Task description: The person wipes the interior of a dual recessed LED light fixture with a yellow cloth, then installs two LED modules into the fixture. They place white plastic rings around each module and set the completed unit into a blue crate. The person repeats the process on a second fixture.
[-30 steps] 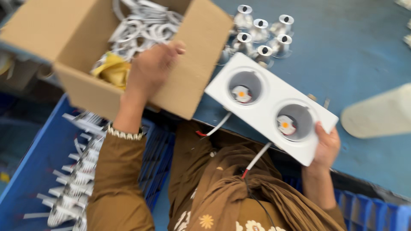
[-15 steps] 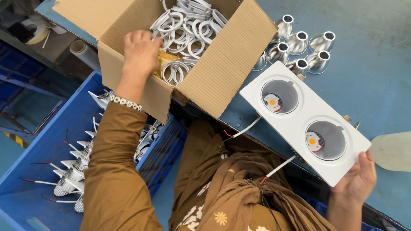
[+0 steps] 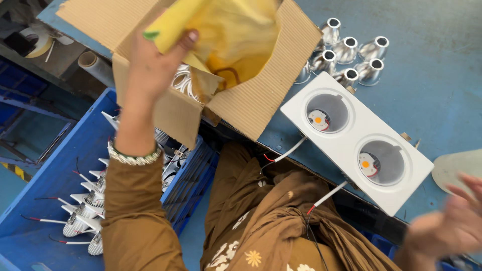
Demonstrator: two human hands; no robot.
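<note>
The left hand [image 3: 150, 62] is raised over the cardboard box [image 3: 251, 100], fingers pinched on a crumpled yellow bag [image 3: 236, 35] that hangs above the box's open top. Under the bag a few white rings [image 3: 182, 80] show inside the box. The box sits at the near left corner of the blue worktop [image 3: 432, 90], hanging partly over the near edge.

The right hand [image 3: 447, 228] is at the near right edge of the worktop, fingers spread and holding nothing, blurred; it is near the end of the white twin lamp housing [image 3: 355, 140] but apart from it. The housing lies slantwise along the near edge, just beside the box, with two round wells facing up and white wires trailing off the edge toward the person's lap.

Behind the housing, toward the middle of the worktop, stands a cluster of shiny metal reflector cups [image 3: 351, 50]. Below the worktop on the left, a blue crate [image 3: 60, 165] holds white finned lamp parts [image 3: 83, 221] with thin leads.
</note>
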